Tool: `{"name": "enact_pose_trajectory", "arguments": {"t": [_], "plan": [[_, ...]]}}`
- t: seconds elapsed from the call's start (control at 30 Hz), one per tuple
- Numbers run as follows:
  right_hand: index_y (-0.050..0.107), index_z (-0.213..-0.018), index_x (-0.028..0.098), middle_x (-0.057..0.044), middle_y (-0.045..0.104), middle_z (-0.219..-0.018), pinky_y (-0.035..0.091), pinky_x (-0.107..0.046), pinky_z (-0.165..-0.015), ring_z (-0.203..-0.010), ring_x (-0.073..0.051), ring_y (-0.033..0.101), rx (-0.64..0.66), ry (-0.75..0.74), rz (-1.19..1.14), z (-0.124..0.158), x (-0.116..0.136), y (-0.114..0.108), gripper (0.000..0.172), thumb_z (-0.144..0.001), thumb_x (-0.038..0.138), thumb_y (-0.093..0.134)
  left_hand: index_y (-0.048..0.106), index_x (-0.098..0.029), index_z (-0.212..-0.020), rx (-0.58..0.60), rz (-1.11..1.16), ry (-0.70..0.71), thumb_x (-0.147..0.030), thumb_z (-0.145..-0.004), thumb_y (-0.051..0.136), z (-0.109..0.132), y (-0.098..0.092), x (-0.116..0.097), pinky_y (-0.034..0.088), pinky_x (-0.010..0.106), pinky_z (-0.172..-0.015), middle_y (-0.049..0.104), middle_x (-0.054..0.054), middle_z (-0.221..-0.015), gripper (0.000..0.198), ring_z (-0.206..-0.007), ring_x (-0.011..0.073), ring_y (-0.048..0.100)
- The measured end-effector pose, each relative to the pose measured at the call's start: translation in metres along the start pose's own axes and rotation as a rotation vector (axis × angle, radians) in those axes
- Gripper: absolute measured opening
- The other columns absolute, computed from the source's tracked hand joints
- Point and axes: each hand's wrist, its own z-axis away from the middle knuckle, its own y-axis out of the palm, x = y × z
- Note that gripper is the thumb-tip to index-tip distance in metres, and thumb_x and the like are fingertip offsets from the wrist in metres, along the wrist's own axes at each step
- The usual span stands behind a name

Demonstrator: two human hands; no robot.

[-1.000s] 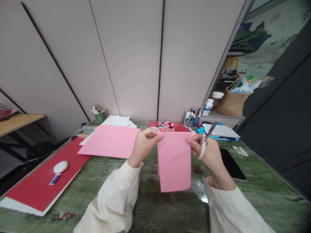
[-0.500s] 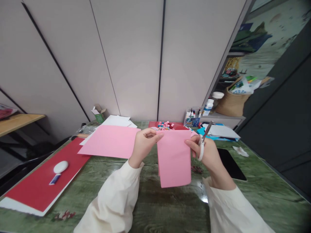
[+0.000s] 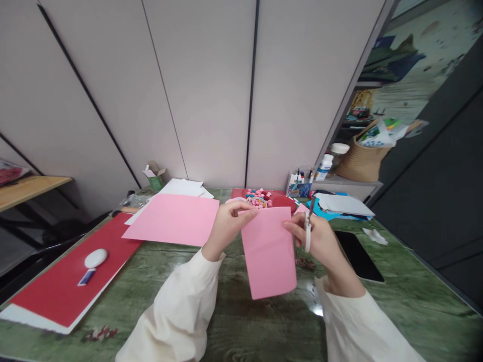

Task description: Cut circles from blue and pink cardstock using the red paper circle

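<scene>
A pink sheet of paper (image 3: 268,259) hangs upright above the table, one lower corner rounded. My left hand (image 3: 232,221) pinches its top edge near the left corner, thumb in front. On the paper's right edge, my right hand (image 3: 315,234) grips with thumb and fingers, and the same hand carries a pair of scissors (image 3: 308,234) with white handles, blades pointing up. Behind the paper sits a container of small pink pieces (image 3: 258,198), partly hidden by it. A larger pink sheet (image 3: 177,218) lies to the left of my left hand.
A red sheet (image 3: 64,276) at left bears a white oval object (image 3: 95,258) and a small blue-and-white tube (image 3: 86,277). A black tablet-like slab (image 3: 360,255) lies right. White papers (image 3: 343,203), a pen box (image 3: 299,186) and a green carton (image 3: 154,177) stand toward the back wall.
The held pink paper has tilted, its top shifting left and its lower edge dropping slightly. My right hand has moved a little left and down with the scissors, whose blades now stand more upright.
</scene>
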Motion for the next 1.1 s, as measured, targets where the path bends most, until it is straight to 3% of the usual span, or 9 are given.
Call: {"name": "enact_pose_trajectory", "arguments": {"t": [0.13,0.27,0.5,0.8,0.97,1.1], "plan": [[0.057,-0.065,0.016,0.005,0.047,-0.038,0.030,-0.021,-0.036,-0.033,-0.009,0.042,-0.013,0.024,-0.016,0.001,0.001,-0.001,0.026,-0.070,0.041,0.063,0.066,-0.016,-0.067,0.015,0.023,0.000,-0.031,-0.070,0.064,0.001,0.001,0.002,0.043,0.023,-0.058,0.065,0.003,-0.070,0.016,-0.067,0.0145,0.058],[0.062,-0.079,0.015,0.006,0.046,-0.040,0.031,-0.021,-0.035,-0.033,-0.009,0.042,-0.070,0.000,-0.061,0.000,0.000,-0.003,0.025,-0.073,0.040,0.061,0.067,-0.016,-0.070,0.102,-0.019,0.024,-0.030,-0.070,0.064,0.002,0.001,0.000,0.042,0.023,-0.059,0.066,0.003,-0.070,0.014,-0.068,0.0142,0.058],[0.057,-0.062,0.015,0.006,0.043,-0.041,0.027,-0.020,-0.036,-0.035,-0.007,0.037,-0.158,-0.040,-0.041,-0.001,-0.001,-0.002,0.025,-0.073,0.037,0.061,0.068,-0.015,-0.072,0.173,-0.114,0.024,-0.030,-0.073,0.061,0.004,0.003,-0.001,0.043,0.024,-0.060,0.067,0.005,-0.072,0.016,-0.069,0.0146,0.059],[0.056,-0.068,0.016,0.005,0.045,-0.048,0.030,-0.021,-0.041,-0.041,-0.008,0.039,-0.123,-0.112,-0.061,0.001,-0.001,0.005,0.020,-0.079,0.032,0.055,0.066,-0.014,-0.072,0.202,-0.159,0.057,-0.023,-0.072,0.061,0.005,0.009,-0.009,0.046,0.025,-0.068,0.068,0.005,-0.077,0.010,-0.073,0.0144,0.060],[0.058,-0.071,0.016,0.004,0.047,-0.050,0.032,-0.021,-0.041,-0.043,-0.009,0.042,-0.108,-0.134,-0.052,0.001,-0.002,0.011,0.019,-0.079,0.032,0.055,0.068,-0.014,-0.072,0.144,-0.180,0.026,-0.027,-0.071,0.063,0.008,0.014,-0.008,0.047,0.026,-0.067,0.068,0.006,-0.075,0.014,-0.071,0.0154,0.061],[0.063,-0.078,0.016,0.000,0.058,-0.060,0.039,-0.022,-0.047,-0.050,-0.012,0.051,-0.026,-0.154,-0.038,0.001,-0.002,0.011,0.016,-0.076,0.032,0.060,0.068,-0.015,-0.072,0.147,-0.189,0.047,-0.031,-0.072,0.062,0.009,0.015,-0.006,0.047,0.026,-0.065,0.069,0.005,-0.074,0.017,-0.070,0.0153,0.061]]}}
